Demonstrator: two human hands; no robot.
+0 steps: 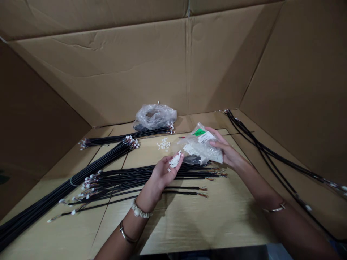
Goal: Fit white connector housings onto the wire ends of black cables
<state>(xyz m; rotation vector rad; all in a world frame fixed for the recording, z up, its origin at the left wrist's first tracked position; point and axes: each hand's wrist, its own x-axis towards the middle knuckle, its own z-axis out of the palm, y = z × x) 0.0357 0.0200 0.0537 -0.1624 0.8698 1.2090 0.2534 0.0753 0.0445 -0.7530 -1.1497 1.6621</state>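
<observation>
My left hand (164, 171) is palm up and cupped, with a small heap of white plastic connector housings (175, 161) lying in it. My right hand (227, 151) grips the side of a clear plastic bag (210, 150) of the same white housings, with a white label and a green sticker. The bag tilts toward my left palm, its mouth close to the fingers. Below both hands, several black cables (135, 172) lie on the table, white connectors at their left ends and bare coloured wires at their right ends.
A loose pile of white housings (163, 144) lies behind my left hand. Bundled black cables (103, 164) stretch along the left, near a crumpled clear bag (155, 116) at the back. More black cables (267, 151) run down the right side. Cardboard walls (135, 68) enclose the table.
</observation>
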